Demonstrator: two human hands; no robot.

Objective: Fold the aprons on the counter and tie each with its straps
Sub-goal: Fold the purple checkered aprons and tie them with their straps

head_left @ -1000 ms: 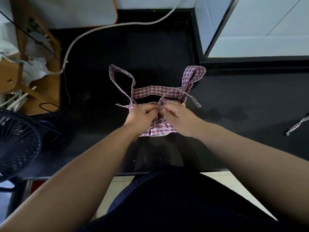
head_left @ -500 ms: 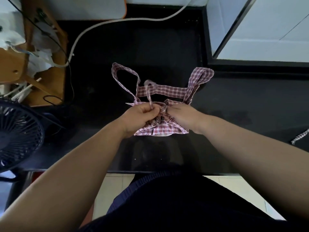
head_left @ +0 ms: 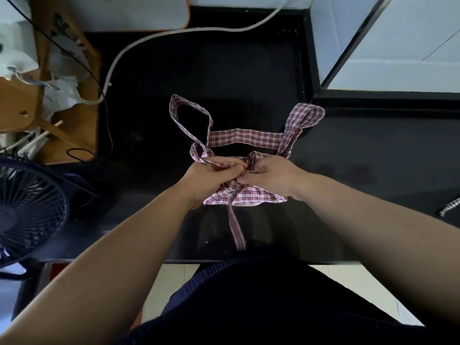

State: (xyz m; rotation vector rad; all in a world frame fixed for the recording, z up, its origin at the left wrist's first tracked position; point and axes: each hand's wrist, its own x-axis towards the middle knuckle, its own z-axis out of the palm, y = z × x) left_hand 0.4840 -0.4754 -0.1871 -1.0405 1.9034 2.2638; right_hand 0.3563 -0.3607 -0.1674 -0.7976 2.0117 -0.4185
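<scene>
Head camera: the folded checked apron (head_left: 251,195) sits on the black counter (head_left: 249,70) near its front edge, directly under both hands. The left hand (head_left: 214,175) clenches a strap on top of the bundle, and the right hand (head_left: 271,174) pinches strap fabric just beside it. One strap end (head_left: 235,225) trails toward the person, while the strap loops (head_left: 246,140) lie beyond the hands.

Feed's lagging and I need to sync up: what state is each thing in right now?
Apron: folded, flat on the counter.
Straps: meet at the apron's middle, far loops slack, one end trailing toward the near edge.
Left hand: grips the straps.
Right hand: pinches the straps.
Fan: cannot tell if running.
</scene>
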